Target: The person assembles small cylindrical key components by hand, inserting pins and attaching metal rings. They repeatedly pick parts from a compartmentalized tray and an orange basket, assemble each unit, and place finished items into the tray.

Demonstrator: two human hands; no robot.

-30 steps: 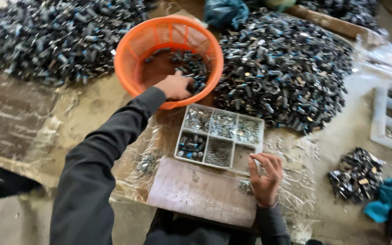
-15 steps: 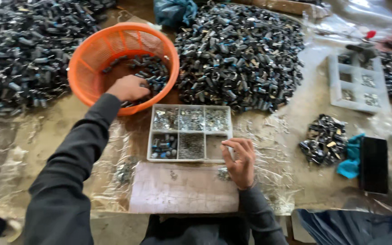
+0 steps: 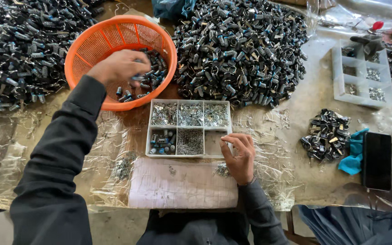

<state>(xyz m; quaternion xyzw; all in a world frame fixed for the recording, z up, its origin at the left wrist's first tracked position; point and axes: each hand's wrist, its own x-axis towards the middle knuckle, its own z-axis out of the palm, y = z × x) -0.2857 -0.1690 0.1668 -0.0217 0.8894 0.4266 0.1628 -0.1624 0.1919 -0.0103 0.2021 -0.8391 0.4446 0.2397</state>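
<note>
Head view: left hand [image 3: 116,67] clutches small dark metal parts [image 3: 138,78] above the round orange plastic basket [image 3: 91,45]; right hand [image 3: 240,154], fingertips pinched together, rests beside the white compartment tray [image 3: 189,128].

The left hand [image 3: 120,67] hangs over the orange basket [image 3: 97,45], fingers closed on a few small dark parts [image 3: 138,78]. The right hand [image 3: 240,154] rests by the white tray [image 3: 188,129], fingertips pinched at its corner. Dark heaps [image 3: 241,50] of parts lie around, and a phone [image 3: 376,159] to the right.

orange mesh basket [image 3: 97,43], white tray [image 3: 149,136]
</note>
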